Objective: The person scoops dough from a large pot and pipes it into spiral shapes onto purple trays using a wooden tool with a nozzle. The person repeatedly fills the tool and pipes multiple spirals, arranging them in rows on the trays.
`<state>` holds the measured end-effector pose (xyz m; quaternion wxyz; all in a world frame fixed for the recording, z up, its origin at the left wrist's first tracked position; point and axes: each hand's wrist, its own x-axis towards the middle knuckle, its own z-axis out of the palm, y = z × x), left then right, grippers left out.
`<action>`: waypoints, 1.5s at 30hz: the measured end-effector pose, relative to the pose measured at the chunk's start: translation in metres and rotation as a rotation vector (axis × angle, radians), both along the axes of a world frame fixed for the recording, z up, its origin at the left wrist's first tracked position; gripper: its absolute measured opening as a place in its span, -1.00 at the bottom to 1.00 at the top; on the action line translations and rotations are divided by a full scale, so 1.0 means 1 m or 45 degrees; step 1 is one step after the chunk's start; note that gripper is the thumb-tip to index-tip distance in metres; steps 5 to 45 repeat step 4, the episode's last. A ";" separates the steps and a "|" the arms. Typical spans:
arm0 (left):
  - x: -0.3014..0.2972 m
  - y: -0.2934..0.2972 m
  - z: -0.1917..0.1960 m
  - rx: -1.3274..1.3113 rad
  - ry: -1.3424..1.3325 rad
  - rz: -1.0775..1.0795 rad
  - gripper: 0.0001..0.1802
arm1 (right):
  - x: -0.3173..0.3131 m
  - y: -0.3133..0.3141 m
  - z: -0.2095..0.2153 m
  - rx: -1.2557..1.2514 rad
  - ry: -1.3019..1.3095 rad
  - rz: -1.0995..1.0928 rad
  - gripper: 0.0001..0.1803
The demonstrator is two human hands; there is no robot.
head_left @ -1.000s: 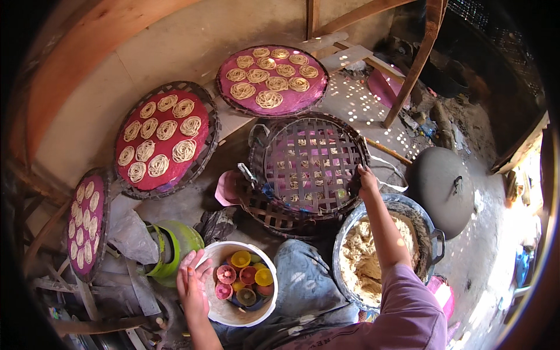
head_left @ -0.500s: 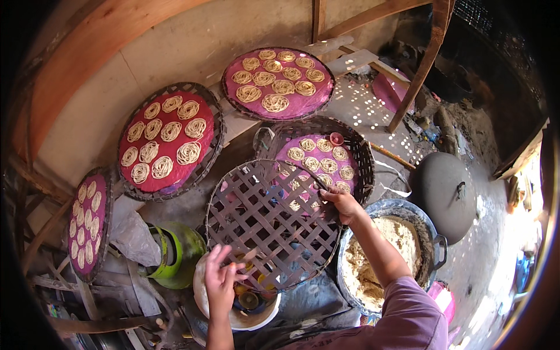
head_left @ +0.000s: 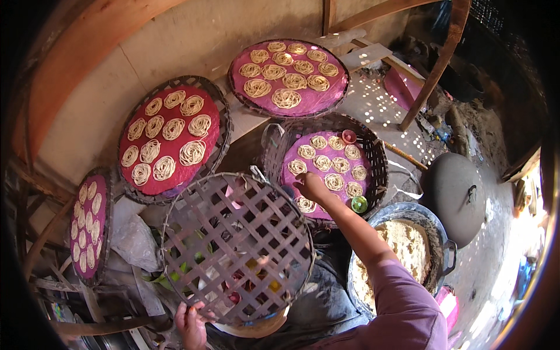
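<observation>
A round woven lattice tray point(head_left: 236, 248) lies tilted over a bowl point(head_left: 256, 326), held by both hands. The left hand point(head_left: 191, 324) has its fingers curled closed on the near rim; the right hand point(head_left: 309, 185) grips the far rim, beside a basket point(head_left: 379, 157) of noodle nests point(head_left: 333, 181). A dough pot point(head_left: 434, 233) sits right.

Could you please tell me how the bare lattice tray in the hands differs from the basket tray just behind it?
The lattice tray is bare open weave, showing things beneath; the basket tray is lined with purple cloth and carries noodle nests. The lattice tray is held by the left hand and right hand; the basket tray rests unheld. Both are round and woven.
</observation>
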<state>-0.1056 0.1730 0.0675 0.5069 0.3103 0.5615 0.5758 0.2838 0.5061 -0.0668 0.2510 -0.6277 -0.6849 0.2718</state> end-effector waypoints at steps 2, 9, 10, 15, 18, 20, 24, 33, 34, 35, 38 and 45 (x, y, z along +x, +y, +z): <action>-0.017 -0.016 0.003 -0.017 0.009 -0.021 -0.66 | -0.013 0.018 -0.029 -0.169 -0.301 0.000 -0.52; -0.036 -0.027 0.003 -0.080 0.081 -0.072 -0.49 | -0.019 0.031 -0.053 -0.254 -0.334 -0.011 -0.54; -0.036 -0.027 0.003 -0.080 0.081 -0.072 -0.49 | -0.019 0.031 -0.053 -0.254 -0.334 -0.011 -0.54; -0.036 -0.027 0.003 -0.080 0.081 -0.072 -0.49 | -0.019 0.031 -0.053 -0.254 -0.334 -0.011 -0.54; -0.036 -0.027 0.003 -0.080 0.081 -0.072 -0.49 | -0.019 0.031 -0.053 -0.254 -0.334 -0.011 -0.54; -0.036 -0.027 0.003 -0.080 0.081 -0.072 -0.49 | -0.019 0.031 -0.053 -0.254 -0.334 -0.011 -0.54; -0.036 -0.027 0.003 -0.080 0.081 -0.072 -0.49 | -0.019 0.031 -0.053 -0.254 -0.334 -0.011 -0.54; -0.036 -0.027 0.003 -0.080 0.081 -0.072 -0.49 | -0.019 0.031 -0.053 -0.254 -0.334 -0.011 -0.54; -0.036 -0.027 0.003 -0.080 0.081 -0.072 -0.49 | -0.019 0.031 -0.053 -0.254 -0.334 -0.011 -0.54; -0.036 -0.027 0.003 -0.080 0.081 -0.072 -0.49 | -0.019 0.031 -0.053 -0.254 -0.334 -0.011 -0.54; -0.036 -0.027 0.003 -0.080 0.081 -0.072 -0.49 | -0.019 0.031 -0.053 -0.254 -0.334 -0.011 -0.54; -0.036 -0.027 0.003 -0.080 0.081 -0.072 -0.49 | -0.019 0.031 -0.053 -0.254 -0.334 -0.011 -0.54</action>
